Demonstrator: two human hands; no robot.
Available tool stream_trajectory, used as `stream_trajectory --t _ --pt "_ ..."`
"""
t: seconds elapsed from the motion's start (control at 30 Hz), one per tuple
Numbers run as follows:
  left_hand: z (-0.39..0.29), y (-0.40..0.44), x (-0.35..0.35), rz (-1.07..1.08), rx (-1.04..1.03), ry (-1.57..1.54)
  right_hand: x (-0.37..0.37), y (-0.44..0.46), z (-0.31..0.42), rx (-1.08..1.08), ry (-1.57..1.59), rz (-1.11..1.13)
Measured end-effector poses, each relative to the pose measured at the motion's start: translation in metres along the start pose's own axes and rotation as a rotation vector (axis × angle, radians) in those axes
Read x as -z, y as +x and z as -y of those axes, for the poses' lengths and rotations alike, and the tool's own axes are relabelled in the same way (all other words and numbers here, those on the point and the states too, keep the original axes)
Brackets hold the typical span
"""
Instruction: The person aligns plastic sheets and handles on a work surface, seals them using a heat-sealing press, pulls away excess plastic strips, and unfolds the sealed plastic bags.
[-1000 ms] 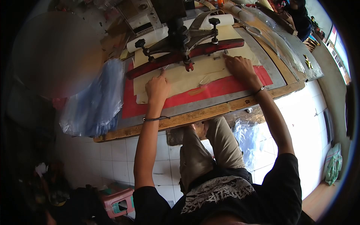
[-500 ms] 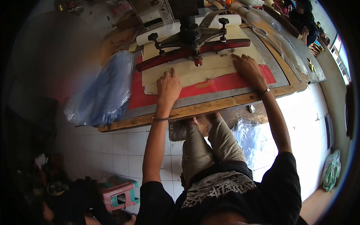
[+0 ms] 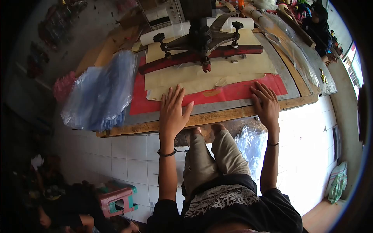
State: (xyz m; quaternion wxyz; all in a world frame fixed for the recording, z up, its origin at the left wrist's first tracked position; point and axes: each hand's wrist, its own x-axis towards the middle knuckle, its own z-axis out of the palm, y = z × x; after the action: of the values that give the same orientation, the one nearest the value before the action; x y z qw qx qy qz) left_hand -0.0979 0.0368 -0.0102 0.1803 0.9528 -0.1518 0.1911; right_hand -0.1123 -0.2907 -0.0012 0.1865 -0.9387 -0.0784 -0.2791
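Observation:
My left hand (image 3: 173,112) lies flat with spread fingers at the front of the worktable, its fingertips on the red sheet (image 3: 147,106) near the lower edge of the cream sheet (image 3: 182,79). Over by the right end of the red sheet rests my right hand (image 3: 266,104), palm down and fingers extended. Neither hand holds anything. The cream sheet lies on top of the red one, and its front edge looks uneven. Above both sits a machine head with a long red bar (image 3: 229,51) and black knobs (image 3: 159,37).
A stack of clear plastic sleeves (image 3: 103,91) lies at the table's left end. A wooden edge (image 3: 221,115) runs along the front. Behind the bar is a white roll (image 3: 243,23). A pink stool (image 3: 116,202) stands lower left; another person (image 3: 316,27) is at far right.
Both hands have drawn back toward me from the cream sheet to the red sheet near the table's front edge. My fingers are now flatter and more spread.

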Motion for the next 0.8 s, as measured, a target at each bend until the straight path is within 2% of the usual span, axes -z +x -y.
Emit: stream_trajectory --t 0.5,0.7,0.8 --pt "0.001 -0.001 -0.007 -0.035 -0.028 0.085 0.001 -0.004 -0.008 0.067 0.003 -0.004" --pt "-0.002 -0.001 -0.005 0.014 -0.013 0.101 0.005 -0.007 -0.013 0.085 0.015 0.040" --pt "-0.004 -0.001 -0.002 0.049 -0.006 0.111 0.014 0.001 -0.029 0.112 0.139 0.099"
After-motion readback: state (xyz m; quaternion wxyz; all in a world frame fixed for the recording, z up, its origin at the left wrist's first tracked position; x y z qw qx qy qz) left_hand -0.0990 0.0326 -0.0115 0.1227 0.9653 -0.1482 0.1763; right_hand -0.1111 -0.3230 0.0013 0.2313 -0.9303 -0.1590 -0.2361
